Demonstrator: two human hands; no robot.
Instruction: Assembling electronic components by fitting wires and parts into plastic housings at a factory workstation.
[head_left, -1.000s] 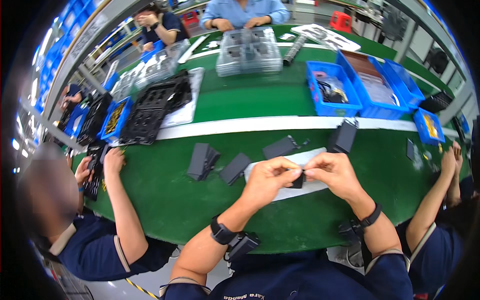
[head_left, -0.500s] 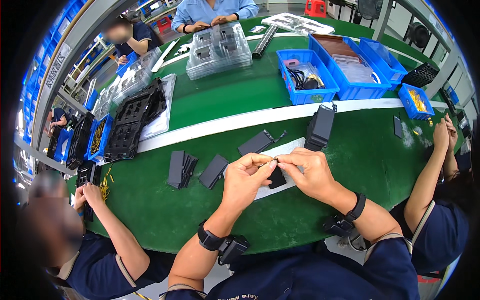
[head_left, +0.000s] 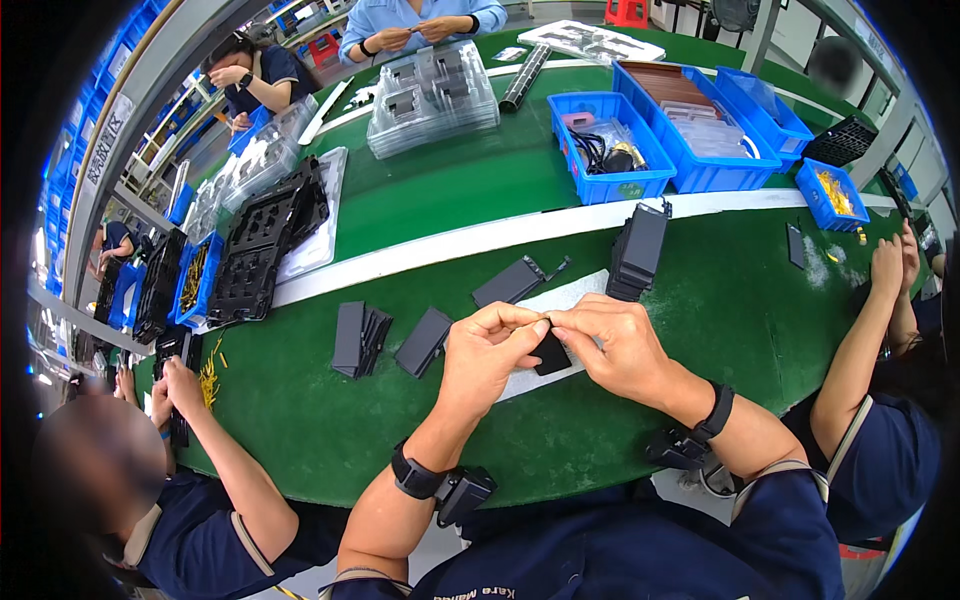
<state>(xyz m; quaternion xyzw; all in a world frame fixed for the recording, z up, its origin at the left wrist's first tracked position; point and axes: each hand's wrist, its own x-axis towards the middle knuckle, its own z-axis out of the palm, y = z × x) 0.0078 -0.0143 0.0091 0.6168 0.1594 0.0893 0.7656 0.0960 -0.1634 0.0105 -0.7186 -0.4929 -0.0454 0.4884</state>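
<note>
My left hand (head_left: 490, 350) and my right hand (head_left: 612, 345) meet fingertip to fingertip in front of me, both closed in a pinch. Between them is a flat black block (head_left: 552, 354), its upper end at my fingertips; the exact part pinched is too small to make out. Below it a whitish sheet (head_left: 590, 290) lies on the green table. Left of my hands sit a fanned stack of dark grey flat blocks (head_left: 350, 338) and a smaller pile of blocks (head_left: 422, 343). Another dark block (head_left: 508, 281), with a short lead, lies beyond. A taller stack (head_left: 638, 250) stands beside the sheet's far end.
Across a white strip (head_left: 440, 238) stand blue bins (head_left: 628, 188) and clear trays (head_left: 432, 135). Black trays (head_left: 262, 240) lie at left. A small blue bin (head_left: 832, 205) holds yellow pieces. Co-workers' arms (head_left: 235, 450) reach onto the table from both sides.
My hands keep their pinch with almost no movement. The person across has lifted their hands off the clear trays. The view has shifted slightly.
</note>
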